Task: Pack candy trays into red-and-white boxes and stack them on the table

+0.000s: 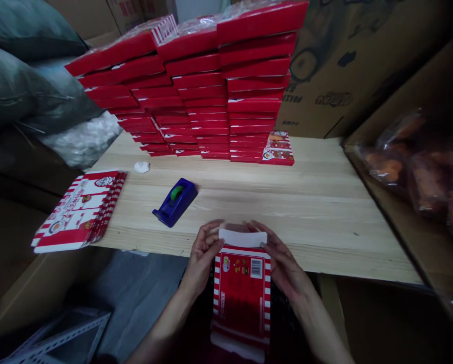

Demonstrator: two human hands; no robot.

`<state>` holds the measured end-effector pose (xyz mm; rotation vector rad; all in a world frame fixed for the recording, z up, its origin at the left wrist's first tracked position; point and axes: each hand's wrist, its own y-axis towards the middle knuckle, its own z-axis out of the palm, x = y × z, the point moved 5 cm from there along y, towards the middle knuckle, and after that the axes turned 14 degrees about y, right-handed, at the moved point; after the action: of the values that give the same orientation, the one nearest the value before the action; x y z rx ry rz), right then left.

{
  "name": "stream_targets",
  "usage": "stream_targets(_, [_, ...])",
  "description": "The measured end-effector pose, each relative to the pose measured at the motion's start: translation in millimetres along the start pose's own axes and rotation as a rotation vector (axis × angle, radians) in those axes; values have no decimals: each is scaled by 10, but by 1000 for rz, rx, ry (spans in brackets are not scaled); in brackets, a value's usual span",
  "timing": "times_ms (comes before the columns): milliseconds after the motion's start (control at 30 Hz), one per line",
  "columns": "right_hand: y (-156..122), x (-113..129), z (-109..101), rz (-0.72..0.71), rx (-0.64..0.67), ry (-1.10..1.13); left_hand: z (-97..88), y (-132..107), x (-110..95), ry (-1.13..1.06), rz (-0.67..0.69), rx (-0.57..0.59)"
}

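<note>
A flat red and white printed cardboard box (241, 293) hangs in front of the table's near edge, its barcode side facing me. At its top a white end flap (243, 238) sticks up, and at the bottom another pale flap shows. My left hand (206, 253) grips the upper left corner, thumb against the flap. On the upper right corner, my right hand (283, 260) pinches the same box by the flap. The fingertips behind the flap are partly hidden and blurred. A blue tape dispenser (175, 202) with a green roll sits beyond my left hand.
Red boxes (204, 96) stand in tall stacks at the back of the wooden table (287, 202). Flat printed cartons (80, 210) lie piled at the left edge, near a crumpled white scrap (142, 167). Bagged orange items (393, 156) fill a carton at right.
</note>
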<state>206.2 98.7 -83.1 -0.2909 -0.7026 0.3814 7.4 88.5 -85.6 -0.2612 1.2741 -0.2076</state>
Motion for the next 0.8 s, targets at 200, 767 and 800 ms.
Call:
stream_targets(200, [43,28,-92,149,-4,-13,51,90,-9,-89,-139,71])
stream_targets(767, [-23,163,102,127,164,-127,108,167,-93,85,-43,240])
stream_targets(800, [-8,162,110,140,169,-113,109,178,-103,95,-36,239])
